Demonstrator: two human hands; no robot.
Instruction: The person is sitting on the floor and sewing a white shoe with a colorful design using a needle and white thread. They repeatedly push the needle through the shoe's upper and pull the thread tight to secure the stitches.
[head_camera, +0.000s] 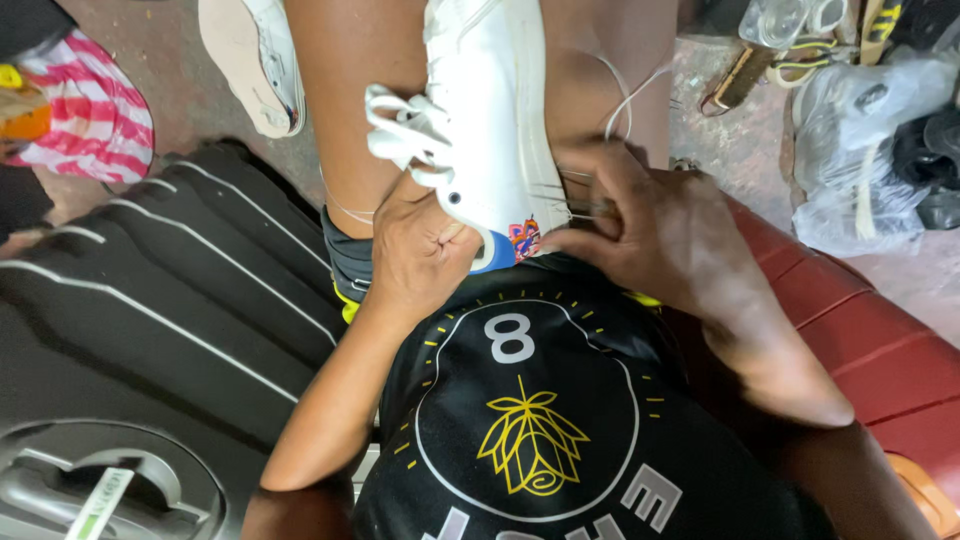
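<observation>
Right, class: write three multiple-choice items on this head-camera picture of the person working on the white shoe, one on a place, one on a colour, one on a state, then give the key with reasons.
1. Where does the white shoe rest?
A. on the person's lap, between the thighs
B. on the black suitcase
C. on the floor

2. What colour is the ribbed case at the person's right?
A. green
B. red
C. white

3. How is the left hand placed?
A. flat and open on the knee
B. hanging free
C. closed against the shoe's heel end

Key: 1 A, the shoe lies over the bare legs; 2 B, its panels are red; 3 C, the fingers are curled at the heel while the right hand pinches thread at the sole edge.
</observation>
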